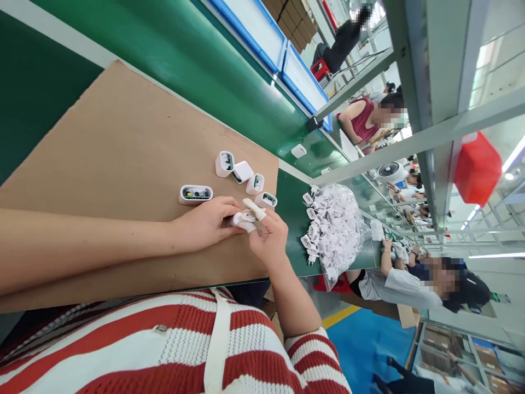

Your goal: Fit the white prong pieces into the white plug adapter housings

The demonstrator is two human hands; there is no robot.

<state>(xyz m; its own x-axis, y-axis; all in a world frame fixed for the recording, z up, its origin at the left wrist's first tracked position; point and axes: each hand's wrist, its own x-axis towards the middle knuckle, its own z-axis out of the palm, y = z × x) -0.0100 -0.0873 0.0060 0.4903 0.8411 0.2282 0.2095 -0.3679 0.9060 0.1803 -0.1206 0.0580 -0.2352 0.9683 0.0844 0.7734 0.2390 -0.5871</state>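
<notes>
Both of my hands meet over the cardboard sheet (135, 142), close to my body. My left hand (209, 220) is closed around a small white charger housing (238, 219), mostly covered by fingers. White finger cots cover fingertips of my right hand (268, 232), which pinches at the same piece; its exact grip is partly hidden. Just beyond my hands lies a white charger shell (196, 195), its open side showing a circuit board and parts. Several similar shells stand in a slanting row, among them an open one (224, 163) and another (266, 200) near my right fingers.
A clear plastic bag (338, 230) heaped with white plug pieces lies to the right, some spilling out. Beyond the cardboard runs a green conveyor belt (229, 93) carrying a white piece (299, 151). Blue-edged trays (305, 76) stand behind it. Co-workers sit farther along the line.
</notes>
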